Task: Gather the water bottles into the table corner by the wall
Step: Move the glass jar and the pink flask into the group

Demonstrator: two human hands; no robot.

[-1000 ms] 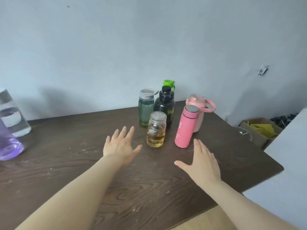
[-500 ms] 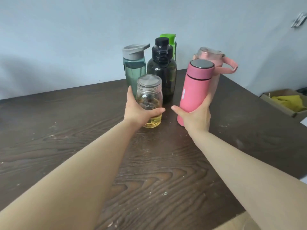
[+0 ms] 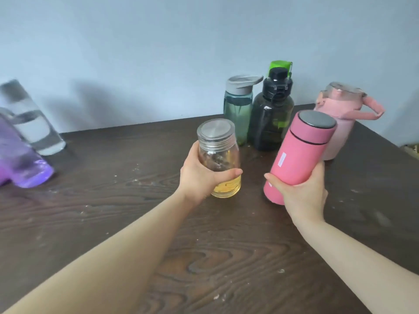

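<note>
My left hand [image 3: 199, 177] grips a clear glass bottle [image 3: 218, 155] with a metal lid and yellow liquid at the bottom. My right hand [image 3: 301, 193] holds a pink thermos [image 3: 299, 152], tilted to the right. Behind them by the wall stand a teal bottle with a grey lid [image 3: 238, 109], a dark bottle with a black cap [image 3: 272, 116], a green-capped bottle [image 3: 280, 65] mostly hidden behind it, and a pale pink jug with a handle [image 3: 340, 114]. At the far left stand a clear bottle [image 3: 31, 123] and a purple bottle [image 3: 20, 162].
The dark wood table [image 3: 226, 257] meets a pale blue wall [image 3: 181, 53] at the back. Its right edge runs diagonally past the pink jug. A bit of a box [image 3: 413, 150] shows beyond that edge.
Both hands closed on their bottles half a second ago; now the pink thermos is tilted and both bottles sit a little nearer to me. The view has swung left, showing the clear and purple bottles again.
</note>
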